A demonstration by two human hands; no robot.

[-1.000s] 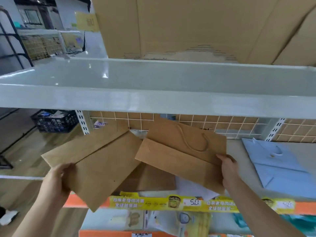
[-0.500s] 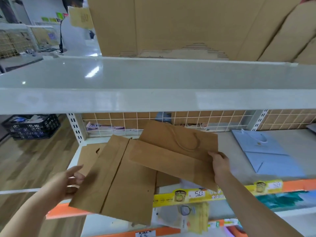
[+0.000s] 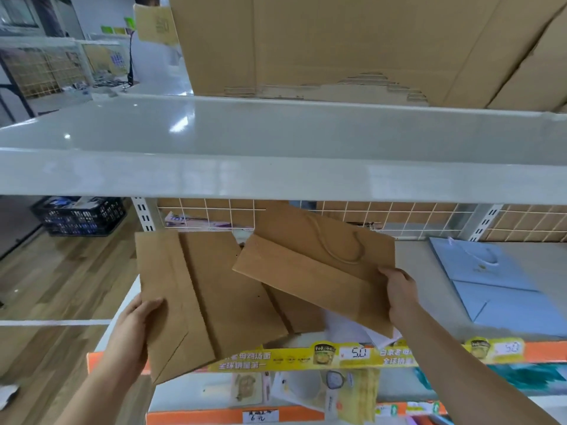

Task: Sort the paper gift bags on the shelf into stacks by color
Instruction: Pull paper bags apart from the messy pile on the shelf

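Observation:
My left hand (image 3: 135, 329) grips the left edge of a flat brown paper bag (image 3: 196, 299), which lies over the left end of the shelf (image 3: 429, 280) and overhangs its front. My right hand (image 3: 399, 294) holds a second brown bag with a rope handle (image 3: 316, 265) by its right edge, tilted above the shelf. Another brown bag (image 3: 297, 311) lies flat under both. A white sheet or bag (image 3: 352, 328) peeks out beneath. Light blue bags (image 3: 497, 286) lie stacked at the shelf's right.
A glossy grey upper shelf (image 3: 276, 154) juts out overhead with cardboard boxes (image 3: 337, 47) on it. A wire grid back panel (image 3: 383, 217) closes the shelf. Yellow price strips (image 3: 337, 355) line the front edge. A black crate (image 3: 79, 216) sits on the wooden floor to the left.
My left hand has gone from open beside the brown bag to gripping its left edge, and the bag has swung more upright onto the shelf's left end. The right-hand bag stays held.

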